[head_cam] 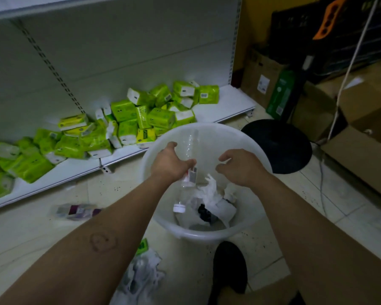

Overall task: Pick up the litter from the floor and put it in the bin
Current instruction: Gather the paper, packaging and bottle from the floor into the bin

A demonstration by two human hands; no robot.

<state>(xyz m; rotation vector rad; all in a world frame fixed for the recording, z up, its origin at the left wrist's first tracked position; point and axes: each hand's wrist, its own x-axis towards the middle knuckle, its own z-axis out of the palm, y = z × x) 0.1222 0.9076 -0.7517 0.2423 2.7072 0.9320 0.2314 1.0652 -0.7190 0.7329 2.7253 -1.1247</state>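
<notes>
One bottle in left hand, over one bin

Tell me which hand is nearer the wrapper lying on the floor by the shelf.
Left. The left hand holds a clear bottle over the bin, on the side toward the wrapper; the right hand hovers over the bin's far side.
</notes>
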